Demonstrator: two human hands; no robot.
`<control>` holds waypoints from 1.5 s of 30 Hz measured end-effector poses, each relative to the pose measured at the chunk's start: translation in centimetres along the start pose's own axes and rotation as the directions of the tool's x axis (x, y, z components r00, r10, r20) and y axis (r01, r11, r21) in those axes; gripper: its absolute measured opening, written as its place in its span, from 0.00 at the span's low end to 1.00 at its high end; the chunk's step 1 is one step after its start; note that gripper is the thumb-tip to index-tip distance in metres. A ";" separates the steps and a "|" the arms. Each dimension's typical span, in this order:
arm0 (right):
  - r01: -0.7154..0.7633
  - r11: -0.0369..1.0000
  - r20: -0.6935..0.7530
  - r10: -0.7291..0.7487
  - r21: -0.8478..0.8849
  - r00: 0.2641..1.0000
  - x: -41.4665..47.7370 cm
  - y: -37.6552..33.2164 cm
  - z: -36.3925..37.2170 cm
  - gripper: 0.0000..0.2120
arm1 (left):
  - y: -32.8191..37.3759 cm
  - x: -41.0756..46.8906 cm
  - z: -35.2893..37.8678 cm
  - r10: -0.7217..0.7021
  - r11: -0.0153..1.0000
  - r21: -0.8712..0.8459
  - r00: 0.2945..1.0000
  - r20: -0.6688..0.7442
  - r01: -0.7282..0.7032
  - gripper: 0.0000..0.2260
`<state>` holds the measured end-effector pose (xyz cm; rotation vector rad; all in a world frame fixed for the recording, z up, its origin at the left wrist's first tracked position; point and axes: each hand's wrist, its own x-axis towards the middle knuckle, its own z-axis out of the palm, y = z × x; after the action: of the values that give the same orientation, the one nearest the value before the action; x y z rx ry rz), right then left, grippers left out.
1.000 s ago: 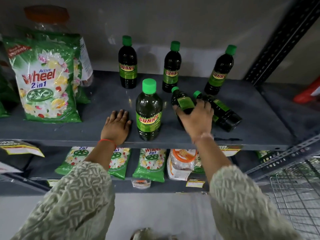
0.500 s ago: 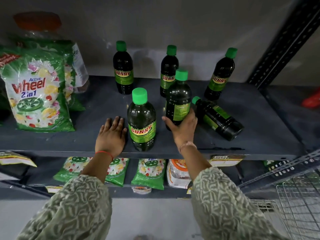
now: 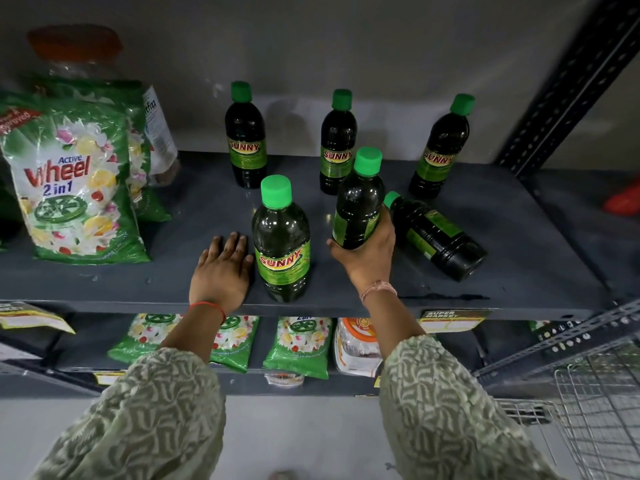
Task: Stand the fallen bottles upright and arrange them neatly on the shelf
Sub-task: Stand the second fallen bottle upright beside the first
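Observation:
My right hand (image 3: 369, 256) grips the lower part of a dark green Sunny bottle (image 3: 358, 206) with a bright green cap, holding it nearly upright, tilted slightly. Just right of it one bottle (image 3: 434, 237) lies on its side on the grey shelf (image 3: 519, 258), cap pointing back left. Another bottle (image 3: 281, 240) stands upright near the front edge. My left hand (image 3: 223, 268) rests flat on the shelf beside that bottle, fingers together. Three bottles stand at the back: left (image 3: 245, 136), middle (image 3: 337, 143), right (image 3: 440, 148).
Green Wheel detergent bags (image 3: 74, 188) stand at the shelf's left, with a clear jar (image 3: 157, 129) behind them. A lower shelf (image 3: 86, 344) holds more green packets (image 3: 298, 344). A wire basket (image 3: 602, 417) is at lower right. A perforated upright post (image 3: 568, 84) bounds the right side.
My right hand has raised the bottle it gripped from lying on its side to nearly upright. The left hand has stayed flat on the shelf.

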<state>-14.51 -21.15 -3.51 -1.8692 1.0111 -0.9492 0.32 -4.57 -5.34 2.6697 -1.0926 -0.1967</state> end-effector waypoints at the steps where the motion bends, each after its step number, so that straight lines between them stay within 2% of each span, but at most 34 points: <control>1: -0.010 0.998 0.042 0.008 0.058 0.999 0.1 0.3 -0.5 0.46 | 0.0 0.0 0.0 -0.002 1.000 -0.004 1.000 0.000 0.002 0.23; 4: -0.086 0.974 0.197 0.044 0.208 0.979 0.1 0.9 -1.9 0.47 | 0.1 0.0 -0.1 -0.004 1.000 -0.007 1.000 -0.001 0.004 0.23; 5: -0.067 0.974 0.205 0.021 0.218 0.979 0.1 1.0 -1.9 0.50 | 0.1 0.0 -0.1 -0.004 1.000 -0.005 1.000 -0.001 0.004 0.23; 7: 0.007 0.992 0.161 -0.027 0.127 0.987 0.0 1.2 -1.5 0.55 | 0.1 0.0 -0.1 -0.006 1.000 -0.001 1.000 0.004 0.006 0.23; 8: 0.018 0.996 0.134 -0.030 0.086 0.990 -0.2 1.0 -1.4 0.53 | 0.0 0.0 0.0 -0.006 1.000 0.003 1.000 0.006 0.006 0.23; 10: -0.029 0.992 0.118 0.015 0.123 0.993 -0.1 0.9 -1.7 0.43 | 0.0 0.0 0.0 0.001 1.000 0.010 1.000 0.003 -0.001 0.23; 13: -0.137 0.963 0.257 0.074 0.234 0.964 0.4 0.9 -2.9 0.34 | -0.1 0.1 0.1 -0.002 1.000 0.010 1.000 0.010 0.002 0.23; 17: -0.232 0.945 0.467 0.102 0.229 0.878 1.8 1.9 -3.9 0.33 | -0.1 0.1 0.1 0.001 1.000 0.005 1.000 0.001 -0.001 0.23; 21: -0.254 0.944 0.551 0.099 0.211 0.828 2.1 3.2 -4.3 0.34 | 0.0 0.1 0.0 -0.005 1.000 -0.002 1.000 -0.001 0.005 0.22; 23: -0.239 0.946 0.486 0.107 0.219 0.867 1.6 2.6 -3.7 0.44 | 0.0 0.1 0.1 -0.006 1.000 -0.001 1.000 -0.006 0.006 0.22; 25: -0.140 0.981 0.317 0.093 0.132 0.944 0.9 1.8 -2.3 0.52 | -0.1 0.2 0.2 0.003 1.000 0.012 1.000 -0.010 -0.002 0.23; 27: -0.090 0.991 0.164 0.073 0.096 0.984 0.4 1.6 -1.1 0.47 | -0.3 0.3 0.3 0.007 1.000 0.018 1.000 -0.006 -0.007 0.23; 28: -0.100 0.990 0.136 0.085 0.104 0.987 0.4 1.5 -1.0 0.42 | -0.3 0.3 0.3 0.006 1.000 0.020 1.000 -0.004 -0.006 0.23; 31: -0.102 0.989 0.197 0.080 0.105 0.977 0.1 1.1 -1.7 0.34 | -0.2 0.3 0.3 0.001 1.000 0.017 1.000 0.005 -0.001 0.23; 40: -0.030 0.998 0.309 0.013 0.052 0.951 -3.5 1.0 -4.1 0.27 | 0.2 -0.2 -0.1 -0.009 1.000 0.006 0.999 0.049 0.009 0.23; 45: -0.046 0.997 0.353 0.024 0.054 0.935 -5.0 1.0 -5.2 0.26 | 0.4 -0.4 -0.3 -0.001 1.000 0.008 0.999 0.054 0.000 0.23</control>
<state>-21.30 -18.54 -3.45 -1.8773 0.7850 -0.5864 -0.19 -4.50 -4.92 2.6868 -1.1111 -0.2665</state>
